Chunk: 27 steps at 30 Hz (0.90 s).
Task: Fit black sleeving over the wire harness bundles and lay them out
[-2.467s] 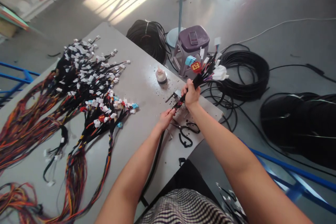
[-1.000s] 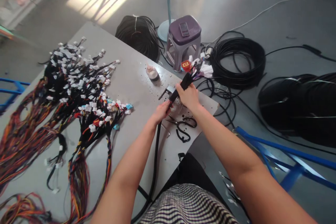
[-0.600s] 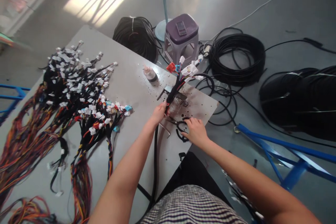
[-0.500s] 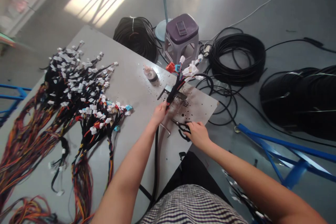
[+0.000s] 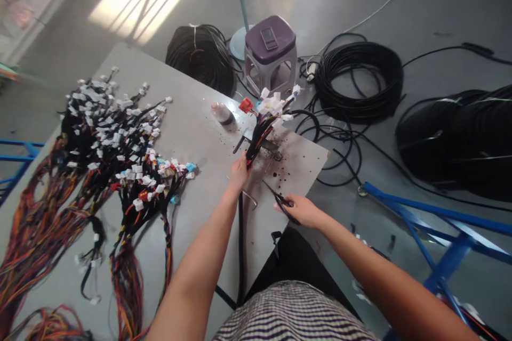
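Wrapped in my left hand (image 5: 240,173) is a wire harness (image 5: 260,138), a dark bundle of wires topped with white and red connectors. It lies over a metal fixture (image 5: 270,146) near the table corner. My right hand (image 5: 302,210) grips black-handled scissors (image 5: 284,201), their blades looking closed and pointing up and left, apart from the harness. A bent metal rod (image 5: 251,200) lies on the table between my hands. Small dark scraps are scattered round the fixture.
Many wire harnesses (image 5: 116,133) cover the left of the table (image 5: 208,224). A small bottle (image 5: 223,113) stands behind the fixture. Past the table are a purple-topped stool (image 5: 272,40) with a phone, coils of black tubing (image 5: 360,82), and a blue metal frame (image 5: 416,213).
My right hand has taken the scissors off the table and turned them, blades toward the harness. The harness has shifted slightly in my left hand, its connectors turning. The view has moved a little.
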{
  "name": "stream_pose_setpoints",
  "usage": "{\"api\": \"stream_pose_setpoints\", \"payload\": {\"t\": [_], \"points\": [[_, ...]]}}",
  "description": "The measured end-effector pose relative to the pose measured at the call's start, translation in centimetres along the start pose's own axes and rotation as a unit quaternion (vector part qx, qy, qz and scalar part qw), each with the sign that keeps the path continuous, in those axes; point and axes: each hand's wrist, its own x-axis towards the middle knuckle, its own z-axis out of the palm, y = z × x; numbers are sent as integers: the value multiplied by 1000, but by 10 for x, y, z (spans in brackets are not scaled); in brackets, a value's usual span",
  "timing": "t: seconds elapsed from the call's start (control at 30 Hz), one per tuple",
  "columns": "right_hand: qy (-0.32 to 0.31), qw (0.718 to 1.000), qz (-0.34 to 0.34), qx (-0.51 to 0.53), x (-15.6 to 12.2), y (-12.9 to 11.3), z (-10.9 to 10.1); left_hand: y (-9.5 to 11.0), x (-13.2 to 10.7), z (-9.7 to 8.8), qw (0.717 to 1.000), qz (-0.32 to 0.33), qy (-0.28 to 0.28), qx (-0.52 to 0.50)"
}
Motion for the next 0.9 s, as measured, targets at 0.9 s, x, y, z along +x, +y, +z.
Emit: {"api": "stream_pose_setpoints", "payload": {"t": [0.9], "points": [[36, 971, -33, -235, 16, -41, -37, 24, -57, -21, 983, 96, -158, 3]]}}
